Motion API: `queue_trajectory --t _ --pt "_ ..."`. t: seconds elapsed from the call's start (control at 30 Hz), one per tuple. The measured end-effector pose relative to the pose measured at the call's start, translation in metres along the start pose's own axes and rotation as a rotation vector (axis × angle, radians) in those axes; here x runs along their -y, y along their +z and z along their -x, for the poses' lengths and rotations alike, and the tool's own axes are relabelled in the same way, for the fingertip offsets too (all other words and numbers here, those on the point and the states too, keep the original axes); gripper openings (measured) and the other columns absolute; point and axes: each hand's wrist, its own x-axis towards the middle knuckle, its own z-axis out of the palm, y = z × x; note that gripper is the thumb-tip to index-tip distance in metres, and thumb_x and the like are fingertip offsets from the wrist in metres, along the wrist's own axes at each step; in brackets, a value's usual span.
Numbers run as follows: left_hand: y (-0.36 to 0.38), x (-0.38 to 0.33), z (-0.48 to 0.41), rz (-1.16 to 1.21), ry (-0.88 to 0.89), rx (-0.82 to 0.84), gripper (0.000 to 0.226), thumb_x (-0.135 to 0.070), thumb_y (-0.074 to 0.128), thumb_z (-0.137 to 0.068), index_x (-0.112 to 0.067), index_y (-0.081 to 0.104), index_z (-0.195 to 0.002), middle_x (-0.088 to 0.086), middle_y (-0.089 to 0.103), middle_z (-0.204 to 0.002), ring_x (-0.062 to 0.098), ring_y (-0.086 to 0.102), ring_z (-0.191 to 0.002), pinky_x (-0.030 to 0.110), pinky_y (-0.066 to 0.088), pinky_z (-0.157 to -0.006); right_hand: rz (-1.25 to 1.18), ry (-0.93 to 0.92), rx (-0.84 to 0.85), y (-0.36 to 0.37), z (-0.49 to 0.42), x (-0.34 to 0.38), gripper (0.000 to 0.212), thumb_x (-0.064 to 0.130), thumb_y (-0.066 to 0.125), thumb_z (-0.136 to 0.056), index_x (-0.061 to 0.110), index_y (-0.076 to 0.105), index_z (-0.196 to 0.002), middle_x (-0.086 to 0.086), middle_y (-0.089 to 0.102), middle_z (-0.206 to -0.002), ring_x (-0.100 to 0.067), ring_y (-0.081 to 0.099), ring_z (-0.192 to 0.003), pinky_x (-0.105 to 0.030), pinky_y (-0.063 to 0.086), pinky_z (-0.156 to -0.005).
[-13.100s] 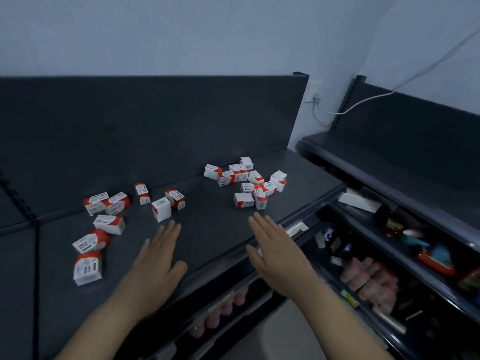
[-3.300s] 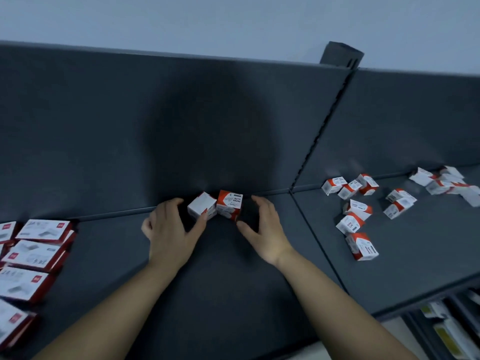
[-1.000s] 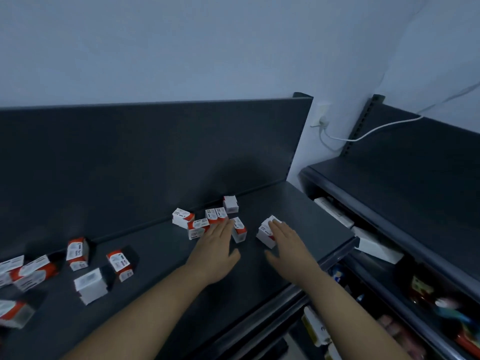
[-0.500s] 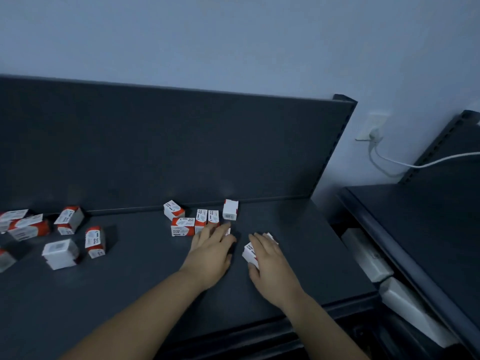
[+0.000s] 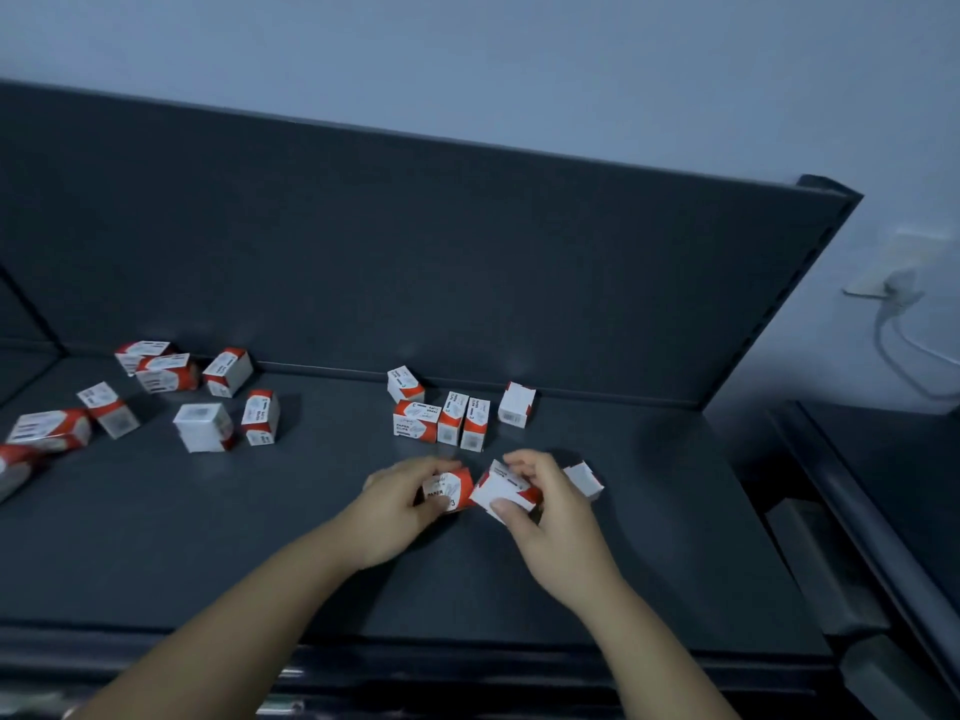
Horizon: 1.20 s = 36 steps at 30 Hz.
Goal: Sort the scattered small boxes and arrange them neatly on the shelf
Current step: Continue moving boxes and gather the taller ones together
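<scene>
Head view. I see the left hand (image 5: 397,506) with its fingers curled round a first box (image 5: 448,492), and the right hand (image 5: 553,522) pinching a second box (image 5: 505,495) just beside it, low over the shelf (image 5: 649,553). A third box (image 5: 584,478) lies behind the right hand. A cluster of boxes (image 5: 452,419) stands near the back panel (image 5: 415,252), and a loose group (image 5: 166,397) lies to the left.

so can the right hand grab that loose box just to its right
Probably not yet: the right hand grips a red and white box, so its fingers are full. The loose box lies right beside it, nothing between.
</scene>
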Motion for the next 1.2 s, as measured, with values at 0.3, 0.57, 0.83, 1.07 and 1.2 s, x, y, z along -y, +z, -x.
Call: queue_trajectory --t 0.3,0.57,0.83,1.07,1.2 --pt "-0.01 0.009 0.022 0.053 0.043 0.06 0.094 -0.058 0.07 -0.068 -0.049 0.021 -0.147 -0.031 0.035 -0.143 0.0 0.027 -0.136 0.035 0.017 -0.118 0.01 0.013 0.262 0.033 -0.027 0.008 0.023 0.029 0.054 -0.097 0.036 0.065 -0.116 0.018 0.06 -0.118 -0.003 0.047 -0.117 -0.026 0.04 -0.1" --pt "-0.006 0.012 0.022 0.164 0.105 -0.08 0.049 -0.033 0.083 -0.075 -0.038 0.06 -0.118 -0.024 0.066 -0.112 0.0 0.06 -0.108 0.031 0.047 -0.099 0.144 -0.109 -0.018 0.002 -0.016 -0.003 0.041 0.051 0.046 -0.094 0.027 0.064 -0.121 0.018 0.057 -0.118 0.0 0.046 -0.11 -0.015 0.033 -0.097" --pt "-0.007 0.014 0.021 0.257 0.02 -0.112 0.042 -0.018 0.083 -0.075 -0.028 0.063 -0.111 -0.023 0.069 -0.104 -0.002 0.064 -0.1 0.01 0.046 -0.085 0.449 0.171 0.029 -0.023 0.001 -0.041 0.054 0.026 0.058 -0.095 0.028 0.041 -0.146 0.009 0.028 -0.155 -0.019 0.033 -0.135 -0.026 0.028 -0.112" --pt "-0.007 0.012 0.021 0.274 0.019 -0.118 0.042 -0.016 0.084 -0.074 -0.027 0.064 -0.11 -0.02 0.07 -0.103 -0.001 0.065 -0.1 0.013 0.047 -0.087 0.432 -0.016 0.175 -0.001 -0.034 -0.01 0.036 0.037 0.058 -0.094 0.031 0.058 -0.129 0.013 0.047 -0.127 -0.016 0.041 -0.117 -0.031 0.036 -0.103" --pt "-0.008 0.012 0.022 0.264 0.007 -0.126 0.042 -0.021 0.085 -0.074 -0.031 0.064 -0.109 -0.021 0.07 -0.104 -0.002 0.064 -0.1 0.014 0.048 -0.087 0.133 -0.031 -0.033 -0.014 -0.071 0.013 0.022 0.015 0.052 -0.096 0.02 0.068 -0.11 0.013 0.058 -0.111 -0.01 0.056 -0.105 -0.025 0.043 -0.087"
